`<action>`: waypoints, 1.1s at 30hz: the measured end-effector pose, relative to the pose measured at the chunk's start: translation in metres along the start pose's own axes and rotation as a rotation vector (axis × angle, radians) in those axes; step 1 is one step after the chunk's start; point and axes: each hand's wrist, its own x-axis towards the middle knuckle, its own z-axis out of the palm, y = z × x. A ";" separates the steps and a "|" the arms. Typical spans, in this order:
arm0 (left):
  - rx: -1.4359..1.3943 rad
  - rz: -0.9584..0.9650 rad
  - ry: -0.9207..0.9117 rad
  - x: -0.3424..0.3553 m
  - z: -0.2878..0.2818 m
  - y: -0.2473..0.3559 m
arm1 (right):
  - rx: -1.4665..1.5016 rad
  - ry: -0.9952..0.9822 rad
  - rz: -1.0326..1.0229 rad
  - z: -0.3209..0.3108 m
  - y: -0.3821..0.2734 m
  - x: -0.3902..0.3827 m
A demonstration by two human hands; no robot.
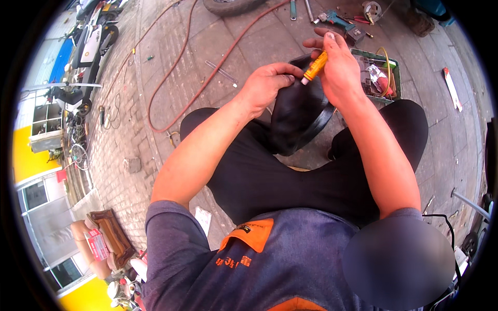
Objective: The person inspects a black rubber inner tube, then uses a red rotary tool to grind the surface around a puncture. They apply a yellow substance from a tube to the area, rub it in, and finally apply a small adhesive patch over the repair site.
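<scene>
A black rubber inner tube lies bunched between my knees, its surface smooth and shiny. My right hand grips a small yellow glue tube, its pale nozzle tilted down and to the left just over the rubber. From the left, my left hand pinches the inner tube near its upper edge, thumb and forefinger together close to the nozzle. The frame does not show whether the nozzle touches the rubber.
A green crate of tools and parts stands beyond my right knee. Farther off lie a cordless drill and a tire. A red hose loops across the paving on the left. Scooters are parked far left.
</scene>
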 end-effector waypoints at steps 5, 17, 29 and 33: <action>-0.046 -0.077 -0.101 -0.003 0.003 0.006 | -0.011 0.052 -0.026 0.008 0.005 0.005; 0.043 0.007 0.039 0.002 -0.004 0.000 | -0.952 -0.072 0.084 -0.024 -0.029 0.000; 0.271 0.051 0.141 0.007 0.001 0.000 | -0.685 -0.329 0.189 -0.042 -0.042 -0.008; 0.332 0.059 0.144 0.009 -0.004 -0.002 | -0.704 -0.364 0.134 -0.047 -0.033 -0.004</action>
